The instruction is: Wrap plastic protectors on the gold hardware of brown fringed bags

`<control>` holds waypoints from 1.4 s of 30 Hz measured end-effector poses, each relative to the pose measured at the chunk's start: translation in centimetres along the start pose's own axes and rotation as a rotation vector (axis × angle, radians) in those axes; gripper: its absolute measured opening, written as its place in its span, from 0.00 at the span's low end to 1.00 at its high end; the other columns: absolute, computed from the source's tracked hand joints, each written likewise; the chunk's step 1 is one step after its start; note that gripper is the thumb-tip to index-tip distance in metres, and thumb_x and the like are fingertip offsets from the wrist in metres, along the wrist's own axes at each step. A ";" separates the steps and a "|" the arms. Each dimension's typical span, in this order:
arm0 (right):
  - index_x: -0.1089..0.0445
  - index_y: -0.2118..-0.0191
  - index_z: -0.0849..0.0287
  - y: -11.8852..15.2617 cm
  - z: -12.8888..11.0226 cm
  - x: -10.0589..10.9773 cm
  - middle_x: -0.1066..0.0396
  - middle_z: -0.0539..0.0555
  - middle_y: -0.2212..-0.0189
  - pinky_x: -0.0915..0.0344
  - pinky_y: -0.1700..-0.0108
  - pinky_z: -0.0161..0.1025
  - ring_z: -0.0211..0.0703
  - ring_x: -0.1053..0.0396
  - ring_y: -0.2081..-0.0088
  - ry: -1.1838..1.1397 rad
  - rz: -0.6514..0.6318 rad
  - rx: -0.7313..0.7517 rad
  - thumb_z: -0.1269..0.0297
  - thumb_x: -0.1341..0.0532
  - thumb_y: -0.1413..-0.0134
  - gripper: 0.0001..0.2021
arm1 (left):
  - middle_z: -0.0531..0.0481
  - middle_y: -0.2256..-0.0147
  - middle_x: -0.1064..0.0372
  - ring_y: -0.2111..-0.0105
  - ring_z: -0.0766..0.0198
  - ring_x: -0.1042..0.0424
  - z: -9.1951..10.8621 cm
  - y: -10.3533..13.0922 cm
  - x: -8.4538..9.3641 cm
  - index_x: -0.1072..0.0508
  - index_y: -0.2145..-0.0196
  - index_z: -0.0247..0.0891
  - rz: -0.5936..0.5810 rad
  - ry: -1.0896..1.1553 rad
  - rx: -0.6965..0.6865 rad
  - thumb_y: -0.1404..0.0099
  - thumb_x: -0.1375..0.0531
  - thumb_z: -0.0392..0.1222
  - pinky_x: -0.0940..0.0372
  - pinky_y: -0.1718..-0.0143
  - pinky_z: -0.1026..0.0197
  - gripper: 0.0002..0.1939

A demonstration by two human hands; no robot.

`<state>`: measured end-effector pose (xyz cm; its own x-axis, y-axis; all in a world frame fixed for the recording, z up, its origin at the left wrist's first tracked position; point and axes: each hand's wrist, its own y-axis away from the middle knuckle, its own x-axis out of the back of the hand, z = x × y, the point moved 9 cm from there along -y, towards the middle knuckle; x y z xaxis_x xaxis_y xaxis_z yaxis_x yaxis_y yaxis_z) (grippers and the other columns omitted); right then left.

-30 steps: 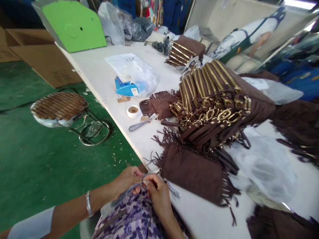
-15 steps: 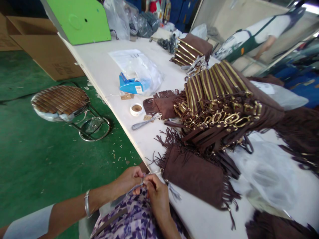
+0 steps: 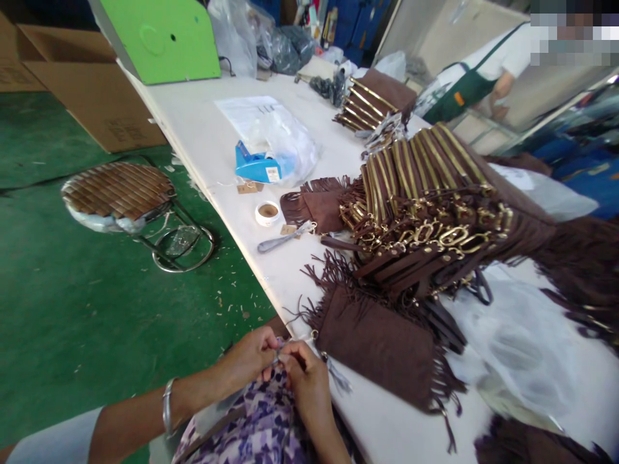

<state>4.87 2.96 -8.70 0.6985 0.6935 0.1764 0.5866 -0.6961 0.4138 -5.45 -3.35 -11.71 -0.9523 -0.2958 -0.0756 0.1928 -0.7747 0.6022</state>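
Note:
My left hand [image 3: 256, 353], with a silver bangle at the wrist, and my right hand [image 3: 307, 380] meet over my lap at the table's near edge. Both are closed, fingertips pinching a thin grey strip [image 3: 277, 354] between them; most of it is hidden by the fingers. Just right of my right hand lies a dark brown fringed pouch [image 3: 377, 348]. From its corner ring hangs a grey tassel [image 3: 340, 377]. Farther up the table, a grey strap [image 3: 283, 241] lies beside a smaller brown fringed piece [image 3: 322, 207].
Brown bags with gold zips [image 3: 420, 161] are stacked across the white table [image 3: 193, 135]. A blue tape dispenser [image 3: 256, 167] and white tape roll [image 3: 267, 212] stand near its left edge. A stool [image 3: 118, 193] is on the green floor. A person in an apron [image 3: 454, 96] stands opposite.
My hands stay together in nearly the same place; less of the grey strip shows below the left fingers. The person across the table has shifted posture.

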 end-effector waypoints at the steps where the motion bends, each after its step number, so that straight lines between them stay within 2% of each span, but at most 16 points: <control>1: 0.30 0.69 0.58 -0.1 0.3 -0.1 0.33 0.46 0.79 0.45 0.76 0.31 0.35 0.42 0.79 -0.054 -0.016 -0.016 0.65 0.44 0.44 0.07 | 0.58 0.84 0.38 0.85 0.66 0.40 0.0 -0.1 0.0 0.39 0.69 0.40 0.000 0.001 -0.003 0.42 0.40 0.56 0.50 0.83 0.66 0.17; 5: 0.32 0.69 0.59 -0.5 1.4 -0.7 0.31 0.47 0.77 0.49 0.79 0.30 0.32 0.45 0.82 -0.224 -0.077 -0.086 0.62 0.40 0.47 0.06 | 0.57 0.82 0.37 0.84 0.67 0.40 0.5 -0.2 0.1 0.38 0.69 0.40 -0.013 -0.033 -0.060 0.40 0.42 0.52 0.50 0.82 0.66 0.14; 8: 0.33 0.69 0.59 -0.6 1.8 -0.6 0.31 0.47 0.78 0.50 0.81 0.30 0.32 0.46 0.84 -0.248 -0.064 -0.113 0.60 0.40 0.47 0.07 | 0.56 0.81 0.37 0.82 0.66 0.39 1.0 0.1 0.4 0.37 0.71 0.40 0.012 -0.100 -0.087 0.40 0.43 0.50 0.50 0.81 0.65 0.12; 15: 0.30 0.70 0.57 -0.1 0.0 0.0 0.39 0.44 0.82 0.47 0.76 0.32 0.36 0.43 0.80 0.080 0.007 -0.015 0.66 0.44 0.43 0.07 | 0.57 0.83 0.38 0.82 0.63 0.37 1.3 0.4 0.4 0.37 0.70 0.40 0.024 -0.130 -0.076 0.39 0.44 0.53 0.49 0.80 0.64 0.13; 19: 0.29 0.68 0.56 0.1 -0.7 -0.1 0.34 0.45 0.80 0.46 0.73 0.32 0.37 0.41 0.79 0.197 0.009 0.033 0.67 0.46 0.42 0.09 | 0.57 0.83 0.39 0.83 0.63 0.37 1.1 0.3 0.2 0.38 0.70 0.41 0.021 -0.154 -0.086 0.40 0.46 0.49 0.50 0.81 0.65 0.09; 25: 0.28 0.65 0.56 -0.1 -0.6 0.2 0.28 0.48 0.75 0.44 0.73 0.32 0.40 0.34 0.75 0.236 0.037 0.054 0.67 0.47 0.43 0.10 | 0.59 0.83 0.40 0.84 0.63 0.37 1.1 0.3 -0.1 0.38 0.69 0.41 0.008 -0.165 -0.082 0.45 0.48 0.44 0.50 0.82 0.65 0.06; 32: 0.28 0.63 0.54 -0.1 -1.1 0.3 0.26 0.48 0.73 0.44 0.71 0.33 0.41 0.32 0.73 0.337 0.033 0.046 0.69 0.47 0.43 0.10 | 0.57 0.83 0.36 0.83 0.62 0.33 2.1 0.7 -0.2 0.37 0.71 0.40 0.048 -0.157 -0.076 0.42 0.45 0.44 0.43 0.81 0.65 0.06; 38: 0.33 0.59 0.55 -0.1 -0.3 1.1 0.30 0.48 0.76 0.45 0.70 0.35 0.44 0.32 0.73 0.425 0.072 -0.043 0.69 0.44 0.46 0.08 | 0.56 0.85 0.37 0.86 0.64 0.37 0.6 0.3 -0.6 0.36 0.73 0.40 0.080 -0.110 -0.054 0.36 0.47 0.53 0.45 0.84 0.66 0.15; 42: 0.34 0.58 0.55 0.0 0.4 1.2 0.30 0.48 0.75 0.43 0.69 0.36 0.44 0.32 0.72 0.342 0.091 -0.052 0.66 0.42 0.45 0.08 | 0.56 0.86 0.37 0.87 0.65 0.39 0.1 0.0 -0.6 0.36 0.74 0.40 0.114 0.011 -0.036 0.38 0.45 0.58 0.46 0.84 0.66 0.18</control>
<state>5.87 3.75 -8.85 0.5642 0.6570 0.5000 0.5004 -0.7538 0.4259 -4.88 -3.15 -11.59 -0.9210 -0.3892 -0.0168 0.3085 -0.7551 0.5785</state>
